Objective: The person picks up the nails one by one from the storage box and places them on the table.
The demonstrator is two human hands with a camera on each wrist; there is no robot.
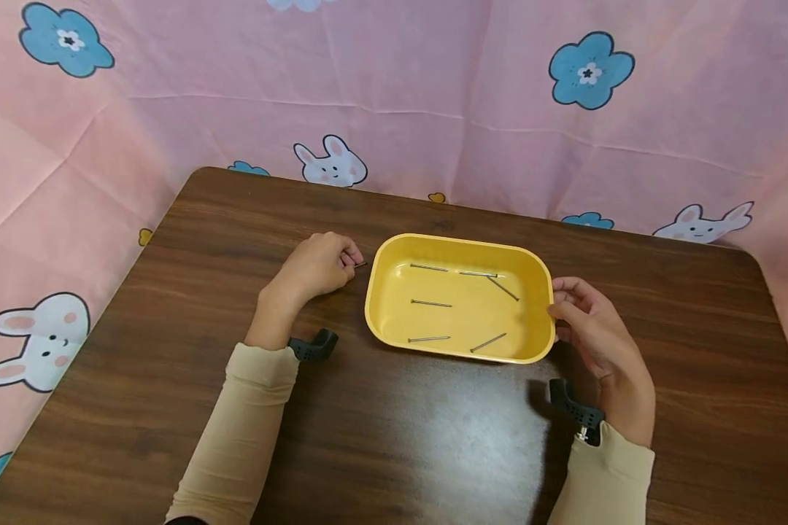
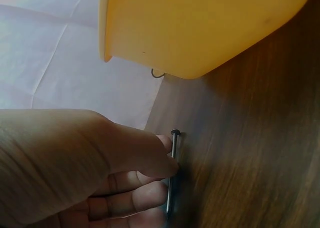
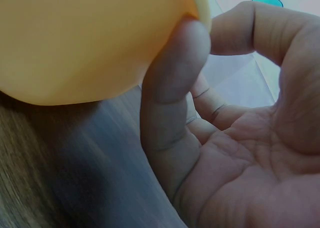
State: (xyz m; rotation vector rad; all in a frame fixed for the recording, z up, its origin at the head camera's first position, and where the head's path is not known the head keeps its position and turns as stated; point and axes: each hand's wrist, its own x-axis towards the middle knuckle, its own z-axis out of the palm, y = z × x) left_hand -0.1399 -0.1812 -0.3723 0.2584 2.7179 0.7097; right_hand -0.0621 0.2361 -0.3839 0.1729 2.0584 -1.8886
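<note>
A yellow plastic bin (image 1: 460, 354) with rounded corners rests on the table, and several steel nails (image 1: 431, 302) lie spread on its floor. Left of it, my left hand (image 1: 322, 262) pinches another nail (image 2: 173, 150) between thumb and fingers, low over the wood. That nail's flat head points toward the bin and its tip toward the lower fingers. My right hand (image 1: 594, 324) holds the bin's right end by the rim, thumb at the edge and a finger (image 3: 175, 67) against the outer wall, the others curled loosely beside it.
The dark wood table (image 1: 381, 437) has rounded far corners. A pink cloth (image 1: 420, 73) with rabbits and blue flowers hangs behind its far edge and along the sides. Black wrist mounts (image 1: 314, 345) sit at both beige sleeves (image 1: 236, 430).
</note>
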